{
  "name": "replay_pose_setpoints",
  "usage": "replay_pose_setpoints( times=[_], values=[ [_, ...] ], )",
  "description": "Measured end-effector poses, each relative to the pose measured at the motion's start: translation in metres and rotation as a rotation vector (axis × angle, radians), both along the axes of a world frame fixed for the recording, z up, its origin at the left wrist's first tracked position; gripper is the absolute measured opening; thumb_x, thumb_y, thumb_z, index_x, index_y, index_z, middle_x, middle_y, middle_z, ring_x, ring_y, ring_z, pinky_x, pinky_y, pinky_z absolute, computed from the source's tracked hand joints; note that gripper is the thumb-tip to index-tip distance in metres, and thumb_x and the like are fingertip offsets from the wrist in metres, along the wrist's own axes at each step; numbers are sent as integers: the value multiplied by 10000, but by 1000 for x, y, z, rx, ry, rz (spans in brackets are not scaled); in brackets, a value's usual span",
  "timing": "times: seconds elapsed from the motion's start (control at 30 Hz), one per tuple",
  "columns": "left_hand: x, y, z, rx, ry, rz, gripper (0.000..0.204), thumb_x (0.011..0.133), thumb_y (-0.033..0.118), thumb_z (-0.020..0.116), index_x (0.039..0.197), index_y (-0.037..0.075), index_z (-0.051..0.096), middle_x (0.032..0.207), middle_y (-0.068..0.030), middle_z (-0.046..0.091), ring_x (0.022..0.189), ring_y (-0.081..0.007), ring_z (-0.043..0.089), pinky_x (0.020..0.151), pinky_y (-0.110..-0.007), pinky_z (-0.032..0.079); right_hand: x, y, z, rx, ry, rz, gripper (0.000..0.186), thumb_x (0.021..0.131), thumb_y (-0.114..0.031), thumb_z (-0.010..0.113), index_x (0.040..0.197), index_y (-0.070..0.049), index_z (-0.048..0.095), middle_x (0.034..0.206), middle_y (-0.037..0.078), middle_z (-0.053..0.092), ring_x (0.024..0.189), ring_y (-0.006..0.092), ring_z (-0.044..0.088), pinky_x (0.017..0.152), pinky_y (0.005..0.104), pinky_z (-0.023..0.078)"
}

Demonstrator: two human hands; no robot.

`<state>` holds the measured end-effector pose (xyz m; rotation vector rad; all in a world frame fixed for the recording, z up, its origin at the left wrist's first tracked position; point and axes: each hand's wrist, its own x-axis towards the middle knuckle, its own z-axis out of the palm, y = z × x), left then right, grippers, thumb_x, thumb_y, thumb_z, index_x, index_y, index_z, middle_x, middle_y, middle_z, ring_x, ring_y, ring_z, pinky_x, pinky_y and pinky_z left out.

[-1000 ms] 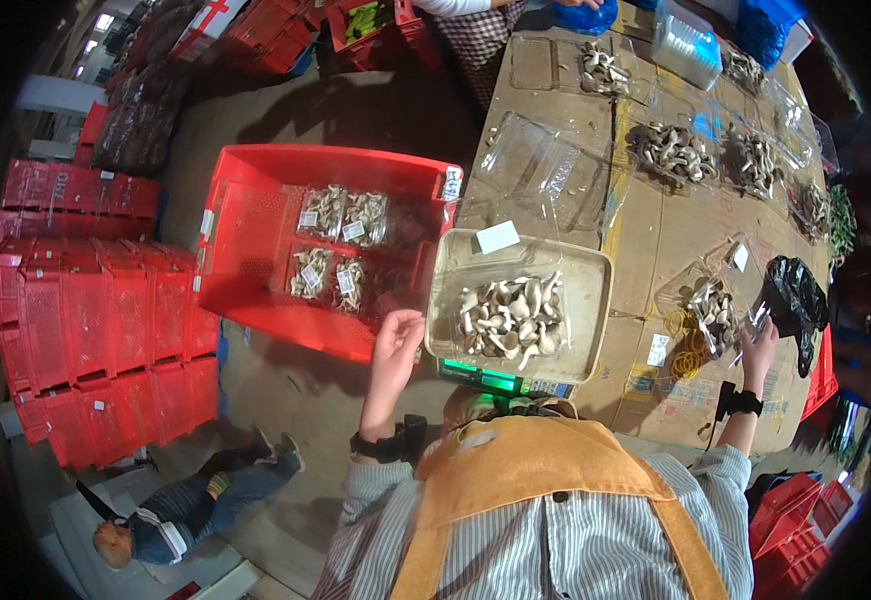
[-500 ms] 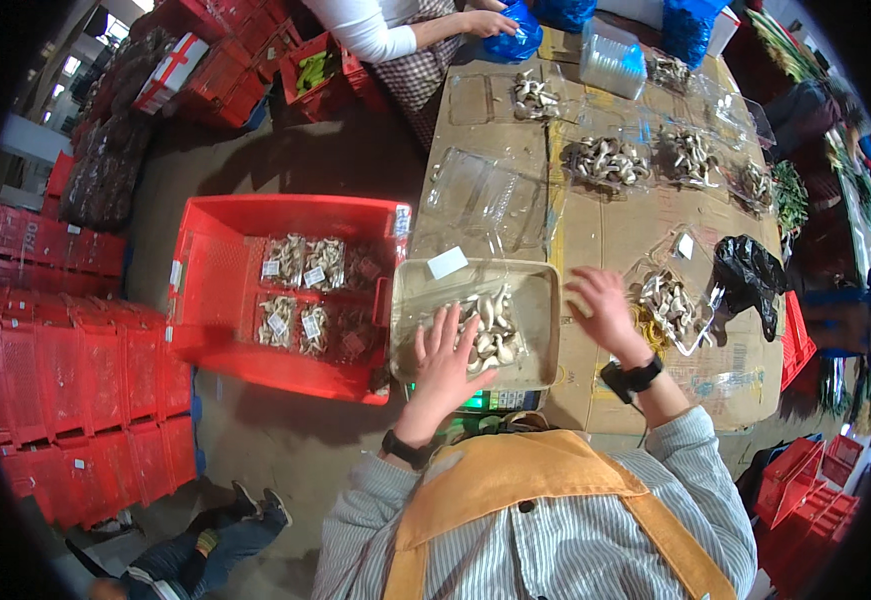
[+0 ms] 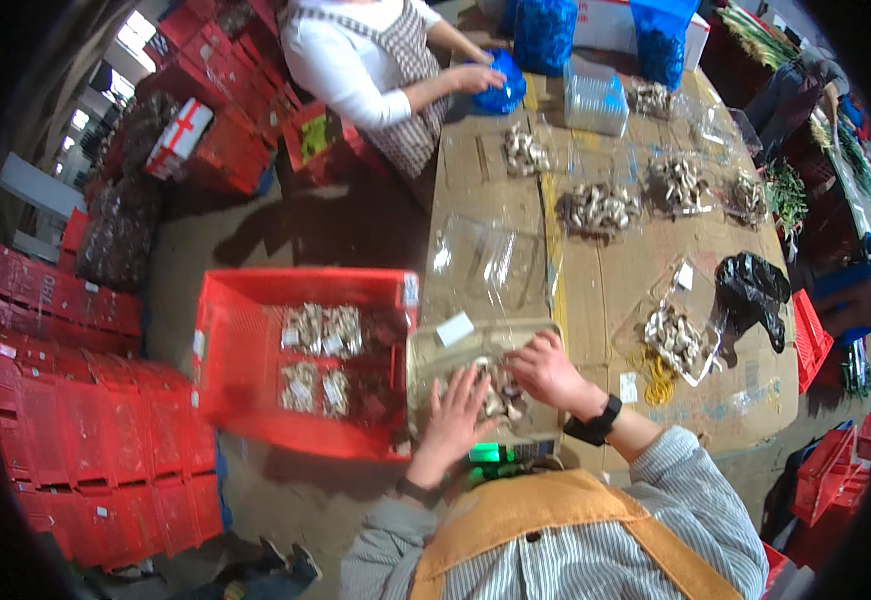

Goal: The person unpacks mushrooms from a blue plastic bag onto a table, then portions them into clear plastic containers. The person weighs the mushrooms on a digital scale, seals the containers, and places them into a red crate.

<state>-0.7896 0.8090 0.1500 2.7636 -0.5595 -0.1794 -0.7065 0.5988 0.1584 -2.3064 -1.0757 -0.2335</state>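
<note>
Two hands: both held over the tray, left hand (image 3: 452, 430) with fingers spread and nothing seen gripped, right hand (image 3: 547, 375) with fingertips bent in; whether a mushroom is pinched there can't be told.
Mushrooms (image 3: 498, 402): heaped in the tray and partly hidden by both hands.
Pale tray (image 3: 425, 362): set at the near left corner of the worktop (image 3: 580, 300).
Step in hand: tidying or adjusting of that heap, by the look of it.
Next move: a gentle touch is probably called for, as stems could get snapped; the view is kind of blocked by the hands.
Green display (image 3: 485, 452): lit, just by the tray's near edge.
White label (image 3: 454, 328): laid at the tray's far edge, easily knocked.
Red crate (image 3: 305, 274): parked off the worktop's left edge right beside the tray, four bright packs (image 3: 343, 330) inside, so not much room there.
Yellow bands (image 3: 658, 378): bunched toward the right edge, near an open mushroom pack (image 3: 673, 335) and a black bag (image 3: 752, 290).
Far left corner: blue bag (image 3: 502, 92) being handled by a co-worker.
</note>
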Motion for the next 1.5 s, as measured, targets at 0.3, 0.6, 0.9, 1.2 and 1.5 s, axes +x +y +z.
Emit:
replay_pose_setpoints(
  times=[0.3,0.6,0.9,1.2,1.5],
  values=[
    [2,14,6,-182,-23,38,765,838,469,545,1417,111,197,1475,-151,174,1361,-316,176,1076,-546,86,33,-10,-6,231,396,-218,280,803,-186,599,1070,-103,574,920,73,641,875,252,594,928,421,390],
    [6,45,2,-1436,5,934,611,928,526,304,1356,89,315,1407,-109,318,1313,-242,263,1063,-454,155,50,15,-2,705,894,-53,422,954,-321,423,1289,-64,437,1048,61,558,1036,192,469,972,345,294],
    [-83,51,-30,-1292,679,829,399,892,114,551,1263,28,434,1119,-39,523,982,-140,535,850,-307,462,-46,-33,-18,287,599,-20,342,872,-184,561,1205,-125,508,731,70,532,708,209,525,721,360,407],
    [-74,54,-26,-1423,713,959,202,770,73,517,961,37,463,801,-111,561,716,-256,625,684,-393,560,-71,-17,-27,708,1382,-204,570,819,-37,475,1354,-121,299,718,18,484,625,111,507,546,271,446],
    [-70,16,-14,-1343,768,922,111,861,142,476,776,71,470,587,-47,514,455,-129,459,434,-262,388,-59,-15,-35,864,1148,-185,541,897,-131,525,1387,-94,298,968,53,561,877,117,538,785,256,451]
  ],
)
